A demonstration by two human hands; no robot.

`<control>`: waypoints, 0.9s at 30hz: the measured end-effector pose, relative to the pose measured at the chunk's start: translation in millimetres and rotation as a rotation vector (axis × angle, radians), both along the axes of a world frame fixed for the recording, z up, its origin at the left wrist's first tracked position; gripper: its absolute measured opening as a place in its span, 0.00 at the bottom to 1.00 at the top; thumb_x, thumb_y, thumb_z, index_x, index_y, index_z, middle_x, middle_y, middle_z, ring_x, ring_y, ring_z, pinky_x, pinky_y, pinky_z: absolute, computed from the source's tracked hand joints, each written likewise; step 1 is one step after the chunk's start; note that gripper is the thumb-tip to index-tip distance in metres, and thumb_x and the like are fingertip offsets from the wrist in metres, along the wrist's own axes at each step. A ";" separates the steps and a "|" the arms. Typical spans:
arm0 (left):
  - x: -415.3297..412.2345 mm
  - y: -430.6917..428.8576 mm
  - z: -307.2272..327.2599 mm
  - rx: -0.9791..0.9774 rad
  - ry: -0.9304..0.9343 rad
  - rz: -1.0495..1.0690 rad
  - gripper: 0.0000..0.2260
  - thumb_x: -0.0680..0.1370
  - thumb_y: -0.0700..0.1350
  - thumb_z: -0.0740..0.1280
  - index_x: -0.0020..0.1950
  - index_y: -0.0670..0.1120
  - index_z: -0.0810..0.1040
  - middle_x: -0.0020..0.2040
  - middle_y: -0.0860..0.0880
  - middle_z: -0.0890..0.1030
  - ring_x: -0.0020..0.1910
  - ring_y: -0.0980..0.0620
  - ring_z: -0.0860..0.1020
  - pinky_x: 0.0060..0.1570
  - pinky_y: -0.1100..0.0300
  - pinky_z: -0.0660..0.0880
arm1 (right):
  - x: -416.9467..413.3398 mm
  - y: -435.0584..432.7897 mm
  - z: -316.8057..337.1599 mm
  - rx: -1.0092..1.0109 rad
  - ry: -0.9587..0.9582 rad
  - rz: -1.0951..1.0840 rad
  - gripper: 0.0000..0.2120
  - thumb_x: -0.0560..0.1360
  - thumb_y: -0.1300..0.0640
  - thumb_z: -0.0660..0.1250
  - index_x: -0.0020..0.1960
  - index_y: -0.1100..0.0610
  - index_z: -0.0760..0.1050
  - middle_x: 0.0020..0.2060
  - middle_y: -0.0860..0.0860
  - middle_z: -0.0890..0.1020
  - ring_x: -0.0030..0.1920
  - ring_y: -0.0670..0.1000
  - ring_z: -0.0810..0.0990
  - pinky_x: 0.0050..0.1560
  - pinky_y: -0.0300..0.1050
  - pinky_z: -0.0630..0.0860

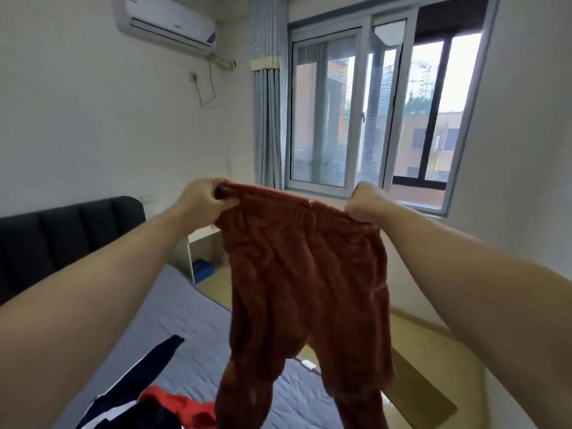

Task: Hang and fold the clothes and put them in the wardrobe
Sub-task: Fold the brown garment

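in a bedroom, above the bed [185, 329], a person holds up a pair of rust-red trousers [306, 274] by the waistband, both bare arms stretched forward. the left hand [202, 199] grips the band's left end with its fingers curled round the bunched cloth; the right hand [366, 202] is fisted on the right end. the hands are held apart, and the band sags slightly between them. the trousers hang free in the air, the two legs dropping past the bottom edge of the view, in front of the bed's grey quilted cover.

on the bed, at lower left, lie a dark garment [148, 376] with a white stripe and, just beside it, a red garment [182, 407]. a dark padded headboard [62, 239] stands at left against the white wall. beyond it, a white shelf [201, 239] holds a blue box [202, 269]. an air conditioner [167, 21] is mounted high on the wall, its cord running down from a socket [193, 77]. a grey-blue curtain [267, 103] hangs beside the window [371, 119], through which buildings show.
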State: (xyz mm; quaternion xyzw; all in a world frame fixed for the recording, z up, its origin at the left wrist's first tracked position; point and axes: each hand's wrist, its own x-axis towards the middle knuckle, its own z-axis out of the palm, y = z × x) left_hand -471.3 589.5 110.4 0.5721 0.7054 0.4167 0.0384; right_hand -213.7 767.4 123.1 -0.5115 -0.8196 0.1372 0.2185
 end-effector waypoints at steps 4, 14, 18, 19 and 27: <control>8.8 0.3 -3.8 -0.112 0.086 -0.041 0.11 0.77 0.41 0.73 0.46 0.59 0.84 0.41 0.60 0.85 0.42 0.60 0.83 0.41 0.71 0.76 | 7.5 16.0 -9.2 0.088 0.008 -0.001 0.17 0.75 0.62 0.62 0.63 0.57 0.76 0.56 0.60 0.78 0.53 0.61 0.79 0.49 0.50 0.75; 20.5 32.7 -24.9 -0.013 0.080 -0.046 0.13 0.76 0.37 0.72 0.43 0.58 0.83 0.39 0.59 0.84 0.39 0.63 0.81 0.40 0.68 0.74 | 11.1 23.6 -23.2 0.231 -0.057 -0.027 0.13 0.72 0.62 0.63 0.53 0.54 0.82 0.54 0.55 0.83 0.52 0.60 0.81 0.49 0.50 0.79; 25.1 29.7 -22.1 0.057 -0.141 -0.202 0.18 0.77 0.34 0.71 0.45 0.59 0.85 0.40 0.52 0.84 0.43 0.53 0.81 0.46 0.59 0.77 | 18.6 32.1 -16.2 0.207 0.197 -0.015 0.16 0.73 0.61 0.63 0.60 0.52 0.76 0.57 0.56 0.77 0.49 0.57 0.77 0.48 0.46 0.73; 29.4 26.5 -16.0 0.077 -0.152 -0.254 0.18 0.77 0.33 0.71 0.46 0.58 0.85 0.42 0.51 0.84 0.44 0.53 0.81 0.48 0.58 0.77 | 20.1 33.8 -14.0 0.212 0.258 0.014 0.17 0.74 0.61 0.64 0.62 0.52 0.73 0.57 0.57 0.75 0.47 0.55 0.76 0.47 0.46 0.71; 64.7 31.8 21.8 0.025 -0.201 -0.573 0.11 0.75 0.35 0.73 0.53 0.48 0.85 0.69 0.48 0.76 0.67 0.52 0.75 0.64 0.55 0.76 | 7.8 -16.4 30.2 0.200 0.566 0.487 0.21 0.67 0.60 0.79 0.53 0.51 0.72 0.55 0.51 0.79 0.45 0.54 0.81 0.47 0.49 0.78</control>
